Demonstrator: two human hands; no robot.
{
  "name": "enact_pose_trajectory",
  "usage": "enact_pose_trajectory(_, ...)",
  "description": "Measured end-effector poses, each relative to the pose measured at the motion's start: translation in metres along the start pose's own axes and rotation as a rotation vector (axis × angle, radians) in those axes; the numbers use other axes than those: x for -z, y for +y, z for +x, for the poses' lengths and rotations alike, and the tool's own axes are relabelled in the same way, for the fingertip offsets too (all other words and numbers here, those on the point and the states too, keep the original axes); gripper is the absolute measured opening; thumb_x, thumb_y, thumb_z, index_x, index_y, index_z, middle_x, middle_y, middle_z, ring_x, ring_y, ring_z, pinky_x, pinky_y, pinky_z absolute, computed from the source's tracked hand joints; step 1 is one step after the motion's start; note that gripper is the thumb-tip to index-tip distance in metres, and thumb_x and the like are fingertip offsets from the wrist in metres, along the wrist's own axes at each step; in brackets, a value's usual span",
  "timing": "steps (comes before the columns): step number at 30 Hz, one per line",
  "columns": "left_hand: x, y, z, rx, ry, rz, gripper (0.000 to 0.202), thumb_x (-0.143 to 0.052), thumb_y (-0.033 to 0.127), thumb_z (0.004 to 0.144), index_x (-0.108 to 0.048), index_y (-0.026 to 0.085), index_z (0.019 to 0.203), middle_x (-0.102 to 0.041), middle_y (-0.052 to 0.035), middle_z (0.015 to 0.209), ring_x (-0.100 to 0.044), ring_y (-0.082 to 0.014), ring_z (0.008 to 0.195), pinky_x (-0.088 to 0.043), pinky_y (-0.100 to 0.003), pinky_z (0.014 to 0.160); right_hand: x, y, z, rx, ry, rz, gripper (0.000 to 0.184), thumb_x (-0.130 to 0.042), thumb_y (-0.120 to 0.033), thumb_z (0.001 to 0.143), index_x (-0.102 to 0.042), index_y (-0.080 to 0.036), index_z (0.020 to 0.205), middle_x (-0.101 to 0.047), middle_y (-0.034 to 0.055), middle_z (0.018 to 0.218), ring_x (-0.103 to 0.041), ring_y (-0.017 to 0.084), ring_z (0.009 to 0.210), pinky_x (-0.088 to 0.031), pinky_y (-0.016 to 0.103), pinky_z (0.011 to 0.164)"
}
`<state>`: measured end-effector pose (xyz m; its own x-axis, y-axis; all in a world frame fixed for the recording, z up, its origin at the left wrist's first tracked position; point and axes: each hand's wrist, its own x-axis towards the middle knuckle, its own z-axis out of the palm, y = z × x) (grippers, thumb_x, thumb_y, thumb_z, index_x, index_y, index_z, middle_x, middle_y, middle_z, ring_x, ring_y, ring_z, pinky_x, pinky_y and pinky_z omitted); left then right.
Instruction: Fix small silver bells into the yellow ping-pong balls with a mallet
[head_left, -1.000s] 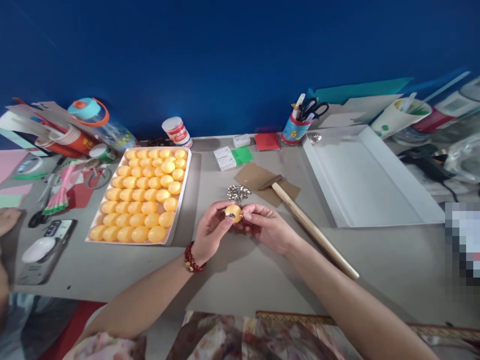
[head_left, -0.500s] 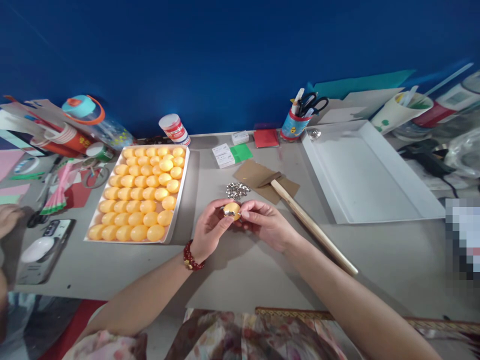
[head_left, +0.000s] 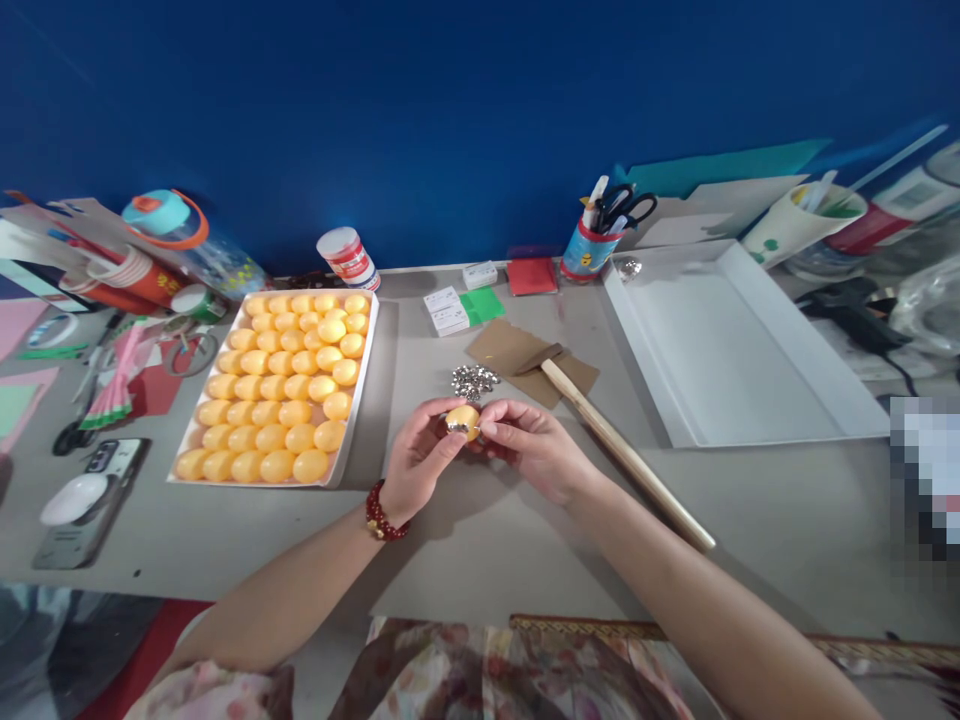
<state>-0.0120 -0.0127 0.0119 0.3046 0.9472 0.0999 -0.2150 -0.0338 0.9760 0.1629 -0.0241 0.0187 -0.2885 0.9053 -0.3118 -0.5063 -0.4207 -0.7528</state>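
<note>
A yellow-orange ball (head_left: 466, 416), like a table tennis ball, is held in the fingers of my left hand (head_left: 421, 446), with the thumb on its near side. Shiny silver pieces show along the ball's lower front. My right hand (head_left: 534, 450) is closed in a pinch against the ball's right side, where a small shiny piece glints at the thumb tip. Just beyond my hands lies a heap of small silver pieces (head_left: 474, 380). Left of them, a shallow white box (head_left: 342, 462) holds rows of similar balls (head_left: 296, 412).
A wooden-handled hammer (head_left: 630, 455) lies right of my hands, its head on brown sandpaper-like sheets (head_left: 499, 345). Farther right stands a shallow white tray (head_left: 750, 340). At the back are small white boxes (head_left: 448, 311) and a pen cup (head_left: 589, 250). A phone (head_left: 97, 510) lies at left.
Another person's hand at the far left edge has moved out of view. My hands stay nearly still around the ball.
</note>
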Motion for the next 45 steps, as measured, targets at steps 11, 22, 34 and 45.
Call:
enact_pose_trajectory(11, 0.0004, -0.0023, 0.0, -0.021, -0.018, -0.033, 0.028, -0.065, 0.024, 0.088, -0.064, 0.023, 0.116, -0.069, -0.0068, 0.11, -0.067, -0.0165, 0.089, -0.058, -0.029, 0.078, -0.0027, -0.0049, -0.0007, 0.033, -0.027, -0.038, 0.021, -0.081, -0.035, 0.074, -0.068, -0.019, 0.075, -0.065, -0.0009, 0.076, -0.06, 0.013, 0.072, -0.044, 0.024, 0.065)
enact_pose_trajectory(22, 0.0006, -0.0008, 0.0008, -0.033, -0.011, -0.006, 0.027, -0.066, 0.025, 0.088, -0.064, 0.022, 0.115, -0.07, -0.0076, 0.11, -0.068, -0.0167, 0.088, -0.058, -0.029, 0.078, -0.0009, -0.0059, -0.0005, 0.077, -0.043, -0.097, 0.018, -0.078, -0.034, 0.077, -0.068, -0.019, 0.079, -0.064, -0.0007, 0.079, -0.059, 0.012, 0.073, -0.044, 0.024, 0.066)
enact_pose_trajectory(34, 0.0023, -0.0032, 0.0001, -0.011, -0.005, 0.009, 0.029, -0.066, 0.025, 0.087, -0.064, 0.024, 0.116, -0.07, -0.0069, 0.112, -0.067, -0.0172, 0.092, -0.058, -0.029, 0.079, -0.0018, -0.0086, -0.0018, 0.056, -0.032, -0.102, 0.02, -0.079, -0.034, 0.076, -0.067, -0.019, 0.079, -0.064, -0.0001, 0.083, -0.059, 0.012, 0.071, -0.049, 0.025, 0.068)
enact_pose_trajectory(45, 0.0032, -0.0055, -0.0003, -0.01, 0.009, 0.034, 0.029, -0.067, 0.027, 0.087, -0.064, 0.023, 0.116, -0.07, -0.0075, 0.112, -0.067, -0.0187, 0.094, -0.056, -0.03, 0.08, 0.0008, -0.0061, -0.0007, 0.033, -0.052, -0.087, 0.023, -0.079, -0.037, 0.076, -0.066, -0.019, 0.08, -0.066, 0.0003, 0.083, -0.064, 0.013, 0.071, -0.053, 0.028, 0.073)
